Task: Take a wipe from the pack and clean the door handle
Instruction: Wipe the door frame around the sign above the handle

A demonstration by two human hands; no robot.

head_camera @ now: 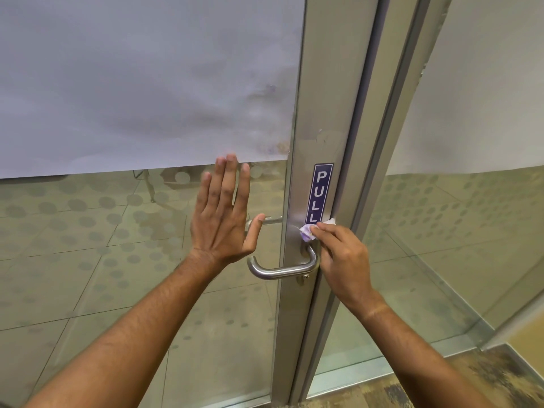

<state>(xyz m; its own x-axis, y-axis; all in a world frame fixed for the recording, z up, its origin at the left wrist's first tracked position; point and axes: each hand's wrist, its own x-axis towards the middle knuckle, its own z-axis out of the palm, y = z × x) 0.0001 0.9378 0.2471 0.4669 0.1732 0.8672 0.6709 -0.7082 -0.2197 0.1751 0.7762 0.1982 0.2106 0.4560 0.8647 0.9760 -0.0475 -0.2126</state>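
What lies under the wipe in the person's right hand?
The wipe, pinched in the right hand, presses on the metal door frame, just above the handle. It covers the PULL sticker's bottom edge.

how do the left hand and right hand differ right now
The left hand is spread open and flat against the glass door, holding nothing; the right hand is curled, pinching a wipe. The left sits left of the door handle; the right works just above it, below the PULL sticker. Both are bare.
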